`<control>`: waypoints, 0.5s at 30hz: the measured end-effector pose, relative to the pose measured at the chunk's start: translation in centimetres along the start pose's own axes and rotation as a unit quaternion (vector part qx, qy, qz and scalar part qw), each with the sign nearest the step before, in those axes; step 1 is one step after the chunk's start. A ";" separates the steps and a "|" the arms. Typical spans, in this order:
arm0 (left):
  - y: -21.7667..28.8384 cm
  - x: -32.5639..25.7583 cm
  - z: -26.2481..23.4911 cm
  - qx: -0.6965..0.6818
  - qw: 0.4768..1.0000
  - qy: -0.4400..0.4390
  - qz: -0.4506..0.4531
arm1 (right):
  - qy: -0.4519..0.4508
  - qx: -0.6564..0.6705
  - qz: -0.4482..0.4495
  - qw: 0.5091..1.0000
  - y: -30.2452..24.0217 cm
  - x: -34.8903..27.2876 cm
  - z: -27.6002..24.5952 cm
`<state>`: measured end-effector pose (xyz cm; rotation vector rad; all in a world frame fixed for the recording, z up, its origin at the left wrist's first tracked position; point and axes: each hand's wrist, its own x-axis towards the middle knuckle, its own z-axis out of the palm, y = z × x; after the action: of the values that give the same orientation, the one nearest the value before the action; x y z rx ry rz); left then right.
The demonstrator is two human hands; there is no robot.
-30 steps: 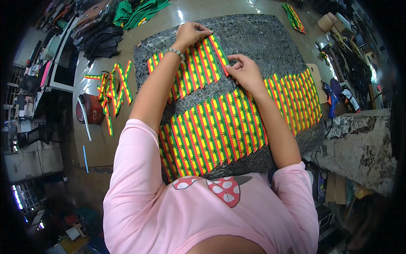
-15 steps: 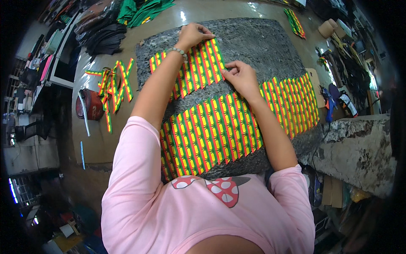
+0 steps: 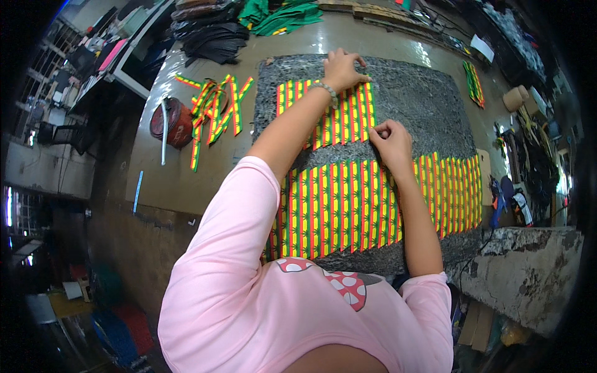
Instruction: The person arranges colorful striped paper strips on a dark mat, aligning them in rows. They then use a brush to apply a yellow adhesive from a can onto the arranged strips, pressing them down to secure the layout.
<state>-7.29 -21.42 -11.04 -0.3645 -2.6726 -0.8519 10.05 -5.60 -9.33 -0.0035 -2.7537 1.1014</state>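
Note:
Red, yellow and green striped ribbon strips with a dark leaf pattern lie side by side in two rows on a dark grey, rough-surfaced pad. The shorter upper row ends at the right in a ribbon strip. At that strip's far end is my left hand, thumb and finger pinched on it, a beaded bracelet at the wrist. My right hand pinches the strip's near end. Closer to me runs the longer row, partly covered by my right forearm. My left forearm hides part of the upper row.
Left of the pad, loose ribbon strips lie in a tangle beside a red round container. Dark and green cloth piles are at the back. More strips lie at the far right, near a thread cone.
The whole view has shifted, so the pad and rows appear farther right and lower. Both hands stay pinched at the two ends of the rightmost upper strip.

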 end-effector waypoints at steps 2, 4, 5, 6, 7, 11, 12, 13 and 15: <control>0.5 -0.8 -0.3 0.040 0.998 0.018 0.037 | 0.005 -0.033 -0.022 0.999 0.1 0.0 0.1; 1.0 -1.4 -0.6 0.082 0.993 0.021 0.086 | 0.004 0.001 -0.026 1.000 0.1 -0.1 0.1; 1.3 -1.7 -0.7 0.084 0.993 0.012 0.086 | 0.007 0.018 -0.026 0.999 0.1 -0.1 0.0; 1.5 -2.1 -0.9 0.087 0.992 0.013 0.092 | 0.002 0.004 -0.037 0.999 0.0 -0.3 0.1; 1.6 -2.4 -1.1 0.090 0.992 0.002 0.094 | 0.007 -0.009 -0.054 0.998 -0.2 -0.4 0.1; 0.2 -4.7 -3.8 -0.002 0.993 0.027 0.111 | -0.003 -0.050 -0.049 0.998 -1.0 -1.0 0.2; -1.1 -5.5 -5.2 -0.018 0.990 0.035 0.134 | -0.006 -0.051 -0.046 0.998 -1.1 -1.1 0.1; -2.6 -6.2 -6.9 -0.031 0.993 0.023 0.109 | -0.008 -0.053 -0.040 0.998 -1.2 -1.2 0.0; -6.6 -7.7 -10.8 -0.048 0.992 0.056 0.099 | -0.010 -0.070 -0.053 0.996 -1.3 -1.3 0.0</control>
<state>-0.01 -34.18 -8.87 -0.5761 -2.4499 -0.9131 11.40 -6.63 -8.66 0.1332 -2.8061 0.8859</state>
